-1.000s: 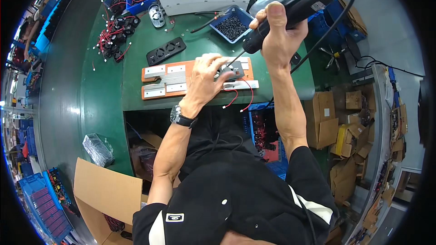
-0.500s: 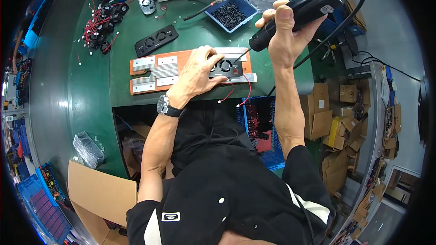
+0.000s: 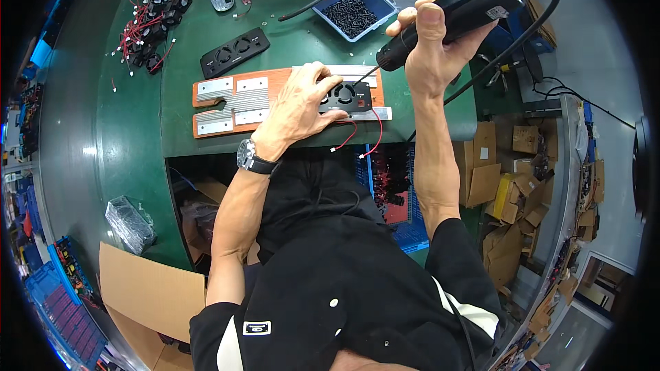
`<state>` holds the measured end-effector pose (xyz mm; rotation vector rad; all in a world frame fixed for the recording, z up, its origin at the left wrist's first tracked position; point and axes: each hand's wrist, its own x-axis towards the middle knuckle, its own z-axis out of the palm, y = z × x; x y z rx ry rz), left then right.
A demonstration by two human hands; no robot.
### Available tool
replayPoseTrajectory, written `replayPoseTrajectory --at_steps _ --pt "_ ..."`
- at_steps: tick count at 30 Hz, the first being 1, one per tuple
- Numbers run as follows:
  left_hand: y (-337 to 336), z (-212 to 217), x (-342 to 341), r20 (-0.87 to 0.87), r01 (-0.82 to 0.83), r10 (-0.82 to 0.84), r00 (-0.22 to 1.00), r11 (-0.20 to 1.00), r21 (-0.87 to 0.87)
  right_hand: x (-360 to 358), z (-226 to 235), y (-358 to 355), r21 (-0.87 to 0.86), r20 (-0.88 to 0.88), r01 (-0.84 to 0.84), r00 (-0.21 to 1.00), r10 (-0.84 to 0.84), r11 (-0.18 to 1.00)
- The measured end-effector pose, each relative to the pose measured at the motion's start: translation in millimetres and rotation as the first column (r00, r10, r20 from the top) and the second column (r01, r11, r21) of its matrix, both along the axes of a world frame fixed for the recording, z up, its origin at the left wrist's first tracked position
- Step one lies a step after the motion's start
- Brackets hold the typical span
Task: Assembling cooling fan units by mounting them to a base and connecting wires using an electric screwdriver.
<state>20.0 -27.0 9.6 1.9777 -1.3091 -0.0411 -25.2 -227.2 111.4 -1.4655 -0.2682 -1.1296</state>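
My right hand [image 3: 433, 45] is wrapped round a black electric screwdriver [image 3: 474, 3], tilted so that its thin bit points down and left. The bit's tip meets a black fan panel [image 3: 354, 98] near its upper edge. With thumb and fingers, my left hand [image 3: 302, 102] grips that panel at its left part, covering much of it. The panel rests on a wooden fixture board [image 3: 280, 82] with ribbed metal plates. Two red wires with white plugs hang from the panel over the front edge of the bench. A second black fan panel [image 3: 235, 53] lies behind the board.
A blue tray of small black screws [image 3: 378, 27] stands behind the board, with pliers [image 3: 309, 8] beside it. Wired fans [image 3: 148, 38] pile up at the back left. The screwdriver's black cable [image 3: 505, 51] loops down on the right. Below the bench is a blue crate [image 3: 412, 233].
The view has shifted slightly. My left hand still grips the panel, and the screwdriver bit stays against its upper edge with almost no movement.
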Motion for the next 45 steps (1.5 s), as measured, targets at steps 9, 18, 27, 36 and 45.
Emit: replayPoseTrajectory --at_steps 9,18,27,36,45 --pt "-2.2 -0.8 -0.8 0.005 -0.002 0.002 1.000 1.000 0.003 0.2 -2.3 1.2 0.012 -0.023 -0.006 1.000 0.006 1.000" --pt "-3.0 -1.1 -0.6 0.000 -0.024 0.024 1.000 1.000 -0.016 6.3 -14.3 -6.6 -0.019 -0.037 -0.105 0.994 0.104 0.994" --pt "-2.6 -6.4 -3.5 0.008 -0.051 0.052 0.999 0.997 -0.056 5.9 -21.6 4.3 -0.143 -0.081 -0.124 0.990 0.113 0.982" --pt "0.9 -11.0 -4.7 0.026 -0.081 0.083 0.996 0.993 -0.091 32.2 6.7 -11.9 -0.077 0.146 0.023 0.989 -0.012 0.997" --pt "-5.5 -4.2 -7.7 0.008 -0.059 0.060 0.998 0.995 -0.083 102.6 -35.6 -45.4 -0.070 0.120 0.255 0.962 -0.246 0.964"
